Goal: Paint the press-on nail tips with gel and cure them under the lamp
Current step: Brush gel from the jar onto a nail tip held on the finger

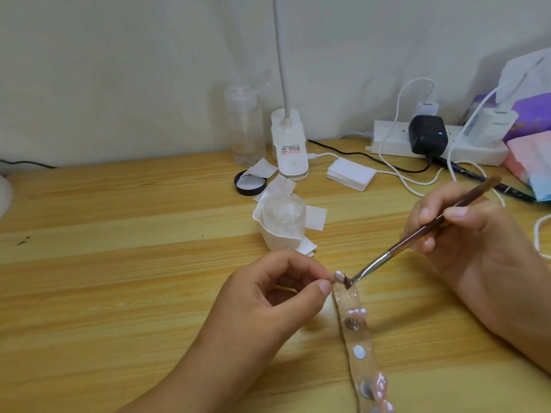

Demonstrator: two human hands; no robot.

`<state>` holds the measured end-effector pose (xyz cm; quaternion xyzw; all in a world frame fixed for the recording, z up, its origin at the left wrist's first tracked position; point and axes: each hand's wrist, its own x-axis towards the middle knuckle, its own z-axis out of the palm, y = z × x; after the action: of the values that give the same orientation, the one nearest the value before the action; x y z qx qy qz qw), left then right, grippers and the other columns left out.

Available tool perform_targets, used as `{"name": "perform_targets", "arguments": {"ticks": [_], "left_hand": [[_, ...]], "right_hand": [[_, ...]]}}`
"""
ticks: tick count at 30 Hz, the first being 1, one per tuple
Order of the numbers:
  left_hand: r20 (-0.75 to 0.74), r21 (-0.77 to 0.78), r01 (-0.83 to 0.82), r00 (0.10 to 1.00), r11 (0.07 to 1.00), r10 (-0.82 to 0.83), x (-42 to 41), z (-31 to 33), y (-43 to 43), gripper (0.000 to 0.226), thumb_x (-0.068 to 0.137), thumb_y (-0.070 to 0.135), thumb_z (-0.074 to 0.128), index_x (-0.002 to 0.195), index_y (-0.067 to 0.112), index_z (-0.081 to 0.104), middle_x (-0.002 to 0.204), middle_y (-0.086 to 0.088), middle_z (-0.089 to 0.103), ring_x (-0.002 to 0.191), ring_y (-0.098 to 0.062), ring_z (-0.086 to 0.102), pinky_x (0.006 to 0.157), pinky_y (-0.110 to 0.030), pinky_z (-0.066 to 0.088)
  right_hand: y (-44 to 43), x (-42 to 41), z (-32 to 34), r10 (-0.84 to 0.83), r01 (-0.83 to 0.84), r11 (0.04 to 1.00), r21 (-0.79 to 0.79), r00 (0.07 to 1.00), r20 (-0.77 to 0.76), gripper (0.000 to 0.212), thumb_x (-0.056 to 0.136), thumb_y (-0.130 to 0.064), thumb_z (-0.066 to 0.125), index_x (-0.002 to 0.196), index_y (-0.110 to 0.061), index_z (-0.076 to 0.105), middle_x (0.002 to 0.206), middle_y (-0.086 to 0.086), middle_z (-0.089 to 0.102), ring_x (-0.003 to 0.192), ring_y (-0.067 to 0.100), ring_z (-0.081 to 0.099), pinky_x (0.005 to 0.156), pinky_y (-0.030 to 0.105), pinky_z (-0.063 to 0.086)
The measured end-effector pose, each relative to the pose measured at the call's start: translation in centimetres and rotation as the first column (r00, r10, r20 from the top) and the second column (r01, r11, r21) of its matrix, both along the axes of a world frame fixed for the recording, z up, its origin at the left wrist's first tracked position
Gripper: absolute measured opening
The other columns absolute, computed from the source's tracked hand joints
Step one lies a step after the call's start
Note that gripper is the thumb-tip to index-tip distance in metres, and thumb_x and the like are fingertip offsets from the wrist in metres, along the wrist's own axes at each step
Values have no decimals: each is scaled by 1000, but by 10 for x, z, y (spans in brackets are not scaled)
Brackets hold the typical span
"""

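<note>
Brown gel marks a nail tip [347, 282] where the bristles of a brush [417, 234] touch it, the right hand [471, 234] pinching the handle. Just left of the tip, the left hand [268, 296] pinches the clear strip's [356, 335] far end. A clip lamp [288, 144] stands beyond both hands.

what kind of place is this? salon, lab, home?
Likely a home desk, not a salon: wood-grain table against a bare wall, a power strip crowded with chargers, a clip-on lamp. The right hand holds a brush; the left hand pinches the nail strip.
</note>
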<state>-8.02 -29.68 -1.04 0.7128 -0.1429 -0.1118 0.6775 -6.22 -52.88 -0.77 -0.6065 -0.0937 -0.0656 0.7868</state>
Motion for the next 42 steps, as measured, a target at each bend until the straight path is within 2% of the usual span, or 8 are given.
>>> {"name": "perform_targets", "arguments": {"ticks": [4,9,14,25,30,32,37,42], "left_hand": [[6,-18,13,1000,1000,-13,0,1,0,10,77,23,67,83,24,74,77,15,71,69,1,58,62,-13,46],[34,-18,6,999,1000,-6,2,-1,1,12,79,26,67,85,32,76,85,12,72,78,-1,62,69,-12,47],[56,-28,2,998,1000,-1,3,-3,1,11,78,31,69,86,32,77,100,10,74,91,-1,67,77,-12,50],[58,-34,-20,998,999,22,4,-6,1,13,76,27,70,83,35,78,97,8,74,89,-2,68,76,-13,50],[43,-28,-3,999,1000,5,4,-5,3,16,75,42,70,88,36,77,102,10,74,97,-6,68,90,-20,51],[42,-33,-11,999,999,12,4,-5,3,13,76,39,72,88,36,77,102,11,74,93,-4,67,88,-21,51],[46,-52,-7,999,999,9,4,-4,1,14,80,25,67,85,33,77,100,9,75,96,-3,68,79,-15,52],[53,-43,-2,999,999,5,4,-3,1,14,80,26,67,85,33,77,101,11,75,96,-2,68,79,-13,50]], "right_hand": [[-2,-1,0,-21,21,1000,-6,999,-39,30,78,-14,38,61,-18,62,58,-1,52,54,13,46,67,37,38],[0,2,2,-55,64,988,141,996,-64,29,82,-15,44,67,-19,68,69,-2,58,58,9,55,60,19,50],[5,1,3,-59,64,993,100,997,-47,28,82,-16,47,69,-19,71,68,1,62,59,12,61,62,20,53],[7,-2,4,-37,38,999,27,999,-35,28,81,-14,45,67,-19,69,61,1,57,56,13,57,59,19,50],[5,-5,4,17,-19,999,-38,998,-68,25,79,-15,45,64,-16,64,56,-2,53,52,14,50,56,21,48],[5,-6,5,39,-40,999,-18,997,-69,27,80,-15,43,64,-17,65,55,-1,52,52,14,50,58,21,48],[4,0,7,-36,48,982,181,997,-70,31,79,-14,42,64,-19,68,67,-2,58,58,10,56,57,17,50],[3,2,4,-30,38,989,145,998,-57,31,83,-14,44,69,-19,70,70,1,61,61,12,60,62,18,52]]}}
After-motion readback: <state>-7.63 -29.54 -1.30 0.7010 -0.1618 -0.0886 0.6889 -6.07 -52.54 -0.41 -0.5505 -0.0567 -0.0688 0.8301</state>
